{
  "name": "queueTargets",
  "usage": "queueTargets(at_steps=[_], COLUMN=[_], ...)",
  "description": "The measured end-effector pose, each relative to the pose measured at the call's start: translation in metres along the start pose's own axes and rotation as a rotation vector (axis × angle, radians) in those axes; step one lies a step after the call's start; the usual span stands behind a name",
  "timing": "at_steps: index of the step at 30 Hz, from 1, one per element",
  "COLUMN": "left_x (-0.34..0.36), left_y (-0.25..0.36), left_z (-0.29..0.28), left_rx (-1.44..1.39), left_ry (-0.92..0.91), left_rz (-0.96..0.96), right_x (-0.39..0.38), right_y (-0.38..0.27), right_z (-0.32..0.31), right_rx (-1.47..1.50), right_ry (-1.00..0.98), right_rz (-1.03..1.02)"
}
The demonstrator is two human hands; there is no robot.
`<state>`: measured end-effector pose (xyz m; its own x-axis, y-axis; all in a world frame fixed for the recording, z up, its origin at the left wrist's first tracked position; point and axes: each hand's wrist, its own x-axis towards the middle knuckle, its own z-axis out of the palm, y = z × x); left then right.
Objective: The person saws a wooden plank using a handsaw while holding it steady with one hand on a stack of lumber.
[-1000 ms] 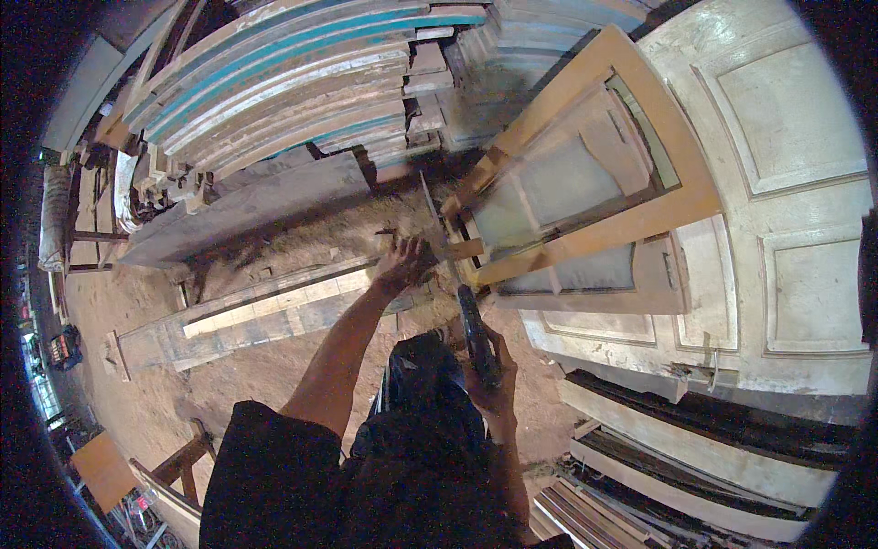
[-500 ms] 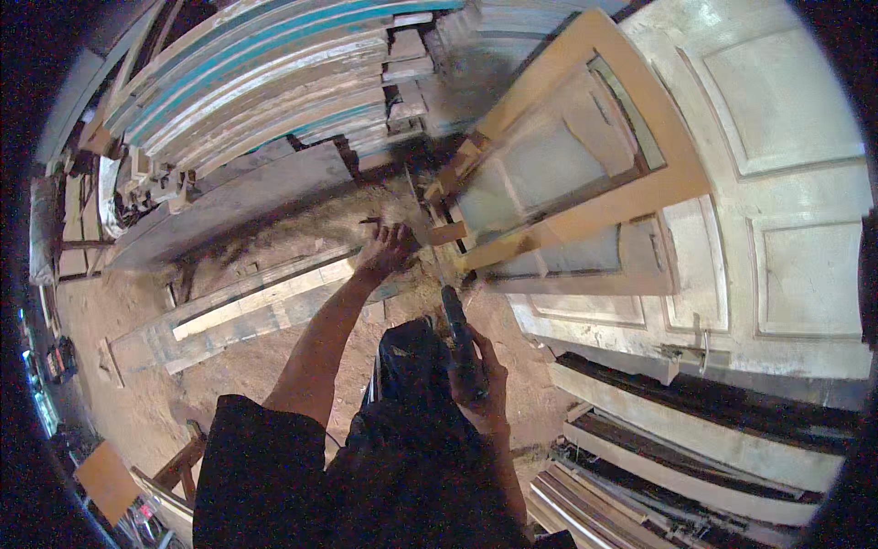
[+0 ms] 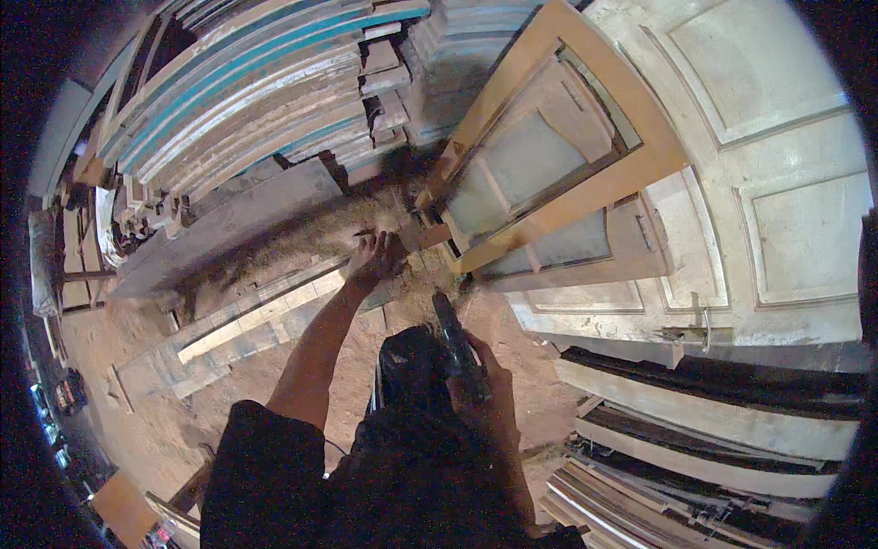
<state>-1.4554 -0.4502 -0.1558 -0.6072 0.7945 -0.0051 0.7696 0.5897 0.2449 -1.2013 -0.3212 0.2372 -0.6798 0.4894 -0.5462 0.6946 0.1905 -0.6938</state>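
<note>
Two bare hands are in view. Your right hand (image 3: 491,380) is closed around a dark tool (image 3: 459,343), its fingers wrapped on the grip. The tool is slim, elongated and nearly black, with a narrow nose directed away from you; detail past the nose is unclear. It is positioned on your side of the tan door frame (image 3: 585,201), near that frame's near corner. Your left hand (image 3: 373,256) is beside the frame's left end, near a short brown wood block (image 3: 430,236). Its fingers are bent and slightly apart; whether they grip anything cannot be determined.
</note>
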Motion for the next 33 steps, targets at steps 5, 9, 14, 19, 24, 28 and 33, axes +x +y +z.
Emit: queueTargets(at_steps=[5,9,14,19,24,28,33], left_x=[-0.01,0.011,0.002,-0.016,-0.017,-0.013,0.004], left_y=[-0.011,0.027,0.045,0.007,0.014,0.032,0.042], left_z=[0.007,-0.057,-0.096,-0.063,-0.064,-0.073,-0.084], left_rx=[-0.021,0.048,-0.006,0.072,-0.121,0.052,-0.044], left_ry=[0.036,-0.17,-0.139,0.015,-0.049,-0.017,-0.181], left_rz=[0.03,0.036,0.018,0.098,-0.132,-0.045,-0.145], right_x=[0.01,0.02,0.015,0.005,0.004,0.009,0.022], right_y=[-0.004,0.037,0.053,0.049,0.04,0.033,0.037], right_z=[-0.002,0.011,0.027,0.032,0.021,0.016,0.001], right_rx=[-0.062,0.023,0.177,0.231,0.142,0.147,0.209], right_ry=[0.071,0.102,0.107,0.046,0.004,0.079,-0.002], right_rz=[-0.298,-0.332,-0.408,-0.308,-0.242,-0.291,-0.208])
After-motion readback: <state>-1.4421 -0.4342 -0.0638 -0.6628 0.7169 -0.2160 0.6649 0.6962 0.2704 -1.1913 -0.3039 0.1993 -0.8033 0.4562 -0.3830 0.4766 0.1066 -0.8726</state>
